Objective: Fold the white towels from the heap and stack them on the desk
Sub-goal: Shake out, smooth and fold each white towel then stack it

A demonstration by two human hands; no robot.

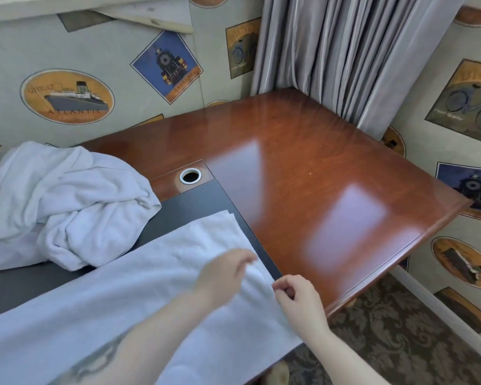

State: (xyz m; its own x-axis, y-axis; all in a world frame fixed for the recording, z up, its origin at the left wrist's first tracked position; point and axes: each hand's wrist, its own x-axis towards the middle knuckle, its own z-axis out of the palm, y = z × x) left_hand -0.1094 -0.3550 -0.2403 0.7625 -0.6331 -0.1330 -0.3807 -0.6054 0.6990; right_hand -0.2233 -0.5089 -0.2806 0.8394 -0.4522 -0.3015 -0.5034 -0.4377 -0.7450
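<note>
A white towel [150, 279] lies spread flat and long across the dark inlay of the desk [331, 190], reaching from the lower left to the middle. My left hand [222, 273] hovers over its right part, blurred, with fingers loosely bent and nothing in them. At the towel's right edge, near the desk's front, my right hand [297, 298] pinches the cloth between thumb and fingers. A crumpled heap of white towels [61, 207] sits on the desk at the left, just behind the spread towel.
The glossy wooden desk top stretches to the right and back into the corner. A round cable hole [190, 176] sits behind the towel. Grey curtains [358, 51] hang at the back corner. Patterned carpet [400, 343] lies below the desk's front edge.
</note>
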